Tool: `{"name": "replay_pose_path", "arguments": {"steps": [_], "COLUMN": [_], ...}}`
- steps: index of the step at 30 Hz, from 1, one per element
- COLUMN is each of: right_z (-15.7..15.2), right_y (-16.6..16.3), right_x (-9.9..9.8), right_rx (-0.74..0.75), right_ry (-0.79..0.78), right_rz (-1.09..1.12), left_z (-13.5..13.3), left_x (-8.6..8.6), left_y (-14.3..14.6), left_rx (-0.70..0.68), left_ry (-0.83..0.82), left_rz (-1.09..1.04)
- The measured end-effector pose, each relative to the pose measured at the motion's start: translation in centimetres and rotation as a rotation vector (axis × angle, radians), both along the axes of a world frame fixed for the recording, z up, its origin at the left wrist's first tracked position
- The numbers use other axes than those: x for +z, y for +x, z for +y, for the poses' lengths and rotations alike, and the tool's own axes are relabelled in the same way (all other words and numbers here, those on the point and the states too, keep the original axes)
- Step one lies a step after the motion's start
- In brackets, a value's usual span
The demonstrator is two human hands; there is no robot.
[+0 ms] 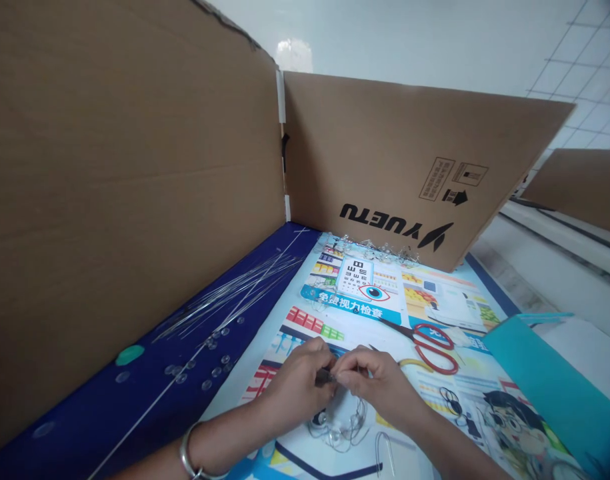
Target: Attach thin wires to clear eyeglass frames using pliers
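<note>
Both hands meet low in the middle of the view, over a printed poster (435,293). My left hand (297,380), with a silver bangle on its wrist, pinches a small dark tool whose tip shows between the two hands. My right hand (379,380) is closed in a pinch against that tip, on something too small to make out. Under the hands lies a tangle of thin wire with clear beads (342,427).
Red-handled scissors (427,343) lie right of the hands. Several long thin wires (235,297) and clear beads (205,363) rest on the dark blue strip at left. Cardboard walls (395,160) stand left and behind. A teal bag (549,380) is at right.
</note>
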State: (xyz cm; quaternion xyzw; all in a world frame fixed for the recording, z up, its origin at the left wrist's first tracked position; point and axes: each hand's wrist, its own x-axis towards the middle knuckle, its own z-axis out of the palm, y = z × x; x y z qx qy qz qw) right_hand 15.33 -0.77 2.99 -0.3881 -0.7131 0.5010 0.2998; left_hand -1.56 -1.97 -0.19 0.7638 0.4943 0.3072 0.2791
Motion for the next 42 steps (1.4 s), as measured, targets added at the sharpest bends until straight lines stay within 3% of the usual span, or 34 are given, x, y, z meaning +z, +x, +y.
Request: {"name": "replay_pose_path", "arguments": {"steps": [5, 14, 24, 31, 38, 42], "right_z": [0.4, 1.0, 0.7, 0.1, 0.1, -0.1], "right_y": [-0.1, 0.6, 0.6, 0.1, 0.1, 0.2], "right_x": [-0.1, -0.3, 0.6, 0.1, -0.3, -0.1], "right_rx": [0.066, 0.076, 0.063, -0.046, -0.063, -0.146], "right_ry": [-0.133, -0.115, -0.08, 0.097, 0.098, 0.194], "right_rz": [0.057, 0.023, 0.005, -0.072, -0.051, -0.073], "left_z": [0.1, 0.4, 0.1, 0.0, 0.0, 0.0], "left_x": [-0.3, 0.0, 0.9, 0.2, 0.2, 0.3], "left_y": [0.1, -0.1, 0.1, 0.4, 0.5, 0.4], "left_rx": [0.013, -0.038, -0.051, 0.002, 0.013, 0.035], "left_ry": [-0.007, -0.035, -0.056, -0.006, -0.004, -0.052], "left_rz": [0.0, 0.066, -0.04, -0.043, -0.089, -0.102]}}
